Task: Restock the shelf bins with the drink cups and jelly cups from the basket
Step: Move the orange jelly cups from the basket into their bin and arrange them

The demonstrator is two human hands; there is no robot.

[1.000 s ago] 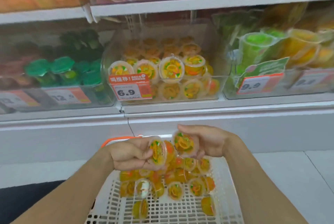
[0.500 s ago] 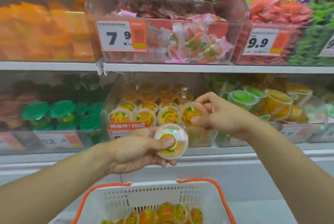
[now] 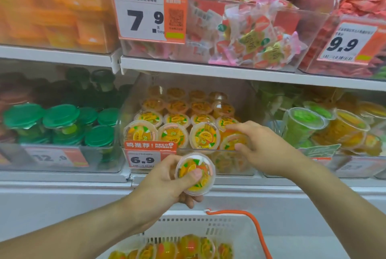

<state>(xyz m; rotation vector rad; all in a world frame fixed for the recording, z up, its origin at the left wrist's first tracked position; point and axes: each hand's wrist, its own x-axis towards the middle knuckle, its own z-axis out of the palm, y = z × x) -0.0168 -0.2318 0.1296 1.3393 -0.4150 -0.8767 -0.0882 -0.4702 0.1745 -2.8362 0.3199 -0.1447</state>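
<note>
Now | right hand (image 3: 263, 147) seats jelly cup (image 3: 234, 140) in bin (image 3: 246, 99) | left hand (image 3: 167, 183) grips second cup (image 3: 195, 174) | risk: crowded front row could tip a cup out.

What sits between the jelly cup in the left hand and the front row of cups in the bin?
In the head view, the bin's clear front wall and its orange 6.9 price tag lie between the held jelly cup and the front row.

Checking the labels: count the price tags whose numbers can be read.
4: 7.9 tag upper middle, 9.9 tag upper right, 6.9 tag on the jelly bin, 12 tag lower left. Others at right are blurred.
</note>
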